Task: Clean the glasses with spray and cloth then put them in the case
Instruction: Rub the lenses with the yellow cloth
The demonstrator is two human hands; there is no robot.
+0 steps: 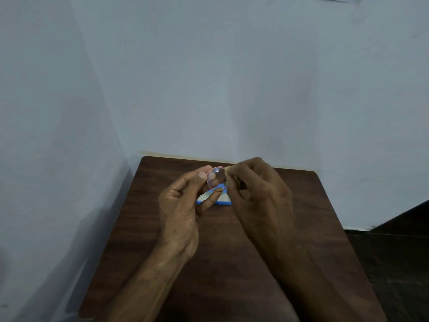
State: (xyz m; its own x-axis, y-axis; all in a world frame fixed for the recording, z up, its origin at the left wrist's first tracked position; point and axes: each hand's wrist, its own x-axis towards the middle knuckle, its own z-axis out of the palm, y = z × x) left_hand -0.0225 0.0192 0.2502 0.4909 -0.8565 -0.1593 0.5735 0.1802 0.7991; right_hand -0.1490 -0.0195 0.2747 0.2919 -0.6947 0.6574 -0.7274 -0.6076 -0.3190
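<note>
Pinching glasses [217, 178] w/ left grip [183, 205], right grip [260, 194] pinching cloth [228, 169] against them.

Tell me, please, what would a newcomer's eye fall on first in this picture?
Two hands meet over the far middle of the dark wooden table: the left hand pinches the red-rimmed glasses by a round lens, and the right hand holds a small beige cloth against the lens's right edge. Just beneath them, a flat blue and pale item lies on the table.

Red-rimmed glasses [216, 178] aloft, cloth [228, 169] against them
</note>
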